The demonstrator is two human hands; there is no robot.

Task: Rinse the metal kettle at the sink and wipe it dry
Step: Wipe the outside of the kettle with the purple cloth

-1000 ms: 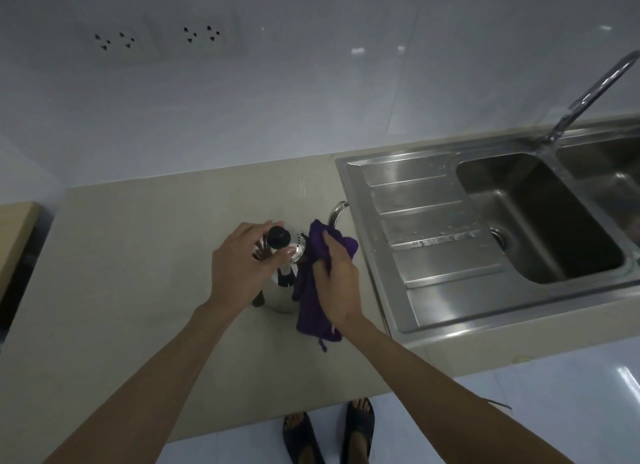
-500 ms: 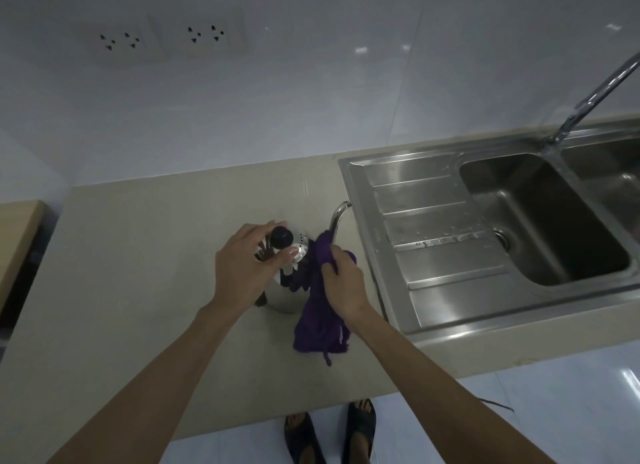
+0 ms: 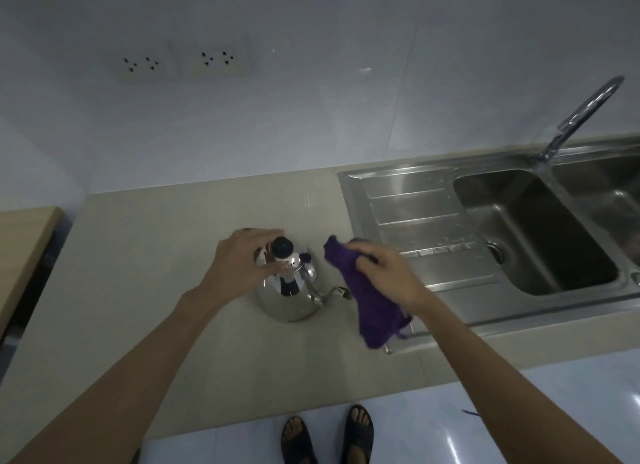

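Observation:
A shiny metal kettle (image 3: pixel 289 299) with a black lid knob stands upright on the beige counter (image 3: pixel 138 290), its thin spout pointing right. My left hand (image 3: pixel 242 261) grips the kettle's top beside the knob. A purple cloth (image 3: pixel 369 299) hangs from my right hand (image 3: pixel 388 273), which holds it just right of the kettle, apart from its body, over the left edge of the sink. The steel sink (image 3: pixel 426 200) lies to the right with a drainboard and a deep basin.
A curved tap (image 3: pixel 585 114) rises behind the basin, with a second basin at the far right. Two wall sockets (image 3: pixel 183 62) sit above the counter. A wooden surface (image 3: pixel 20 242) adjoins at the left. The counter's front edge is near my sandalled feet.
My right hand has pulled the purple cloth off the kettle and moved right. The kettle's spout now shows bare, turned toward the front right. My left hand stays on the kettle's top.

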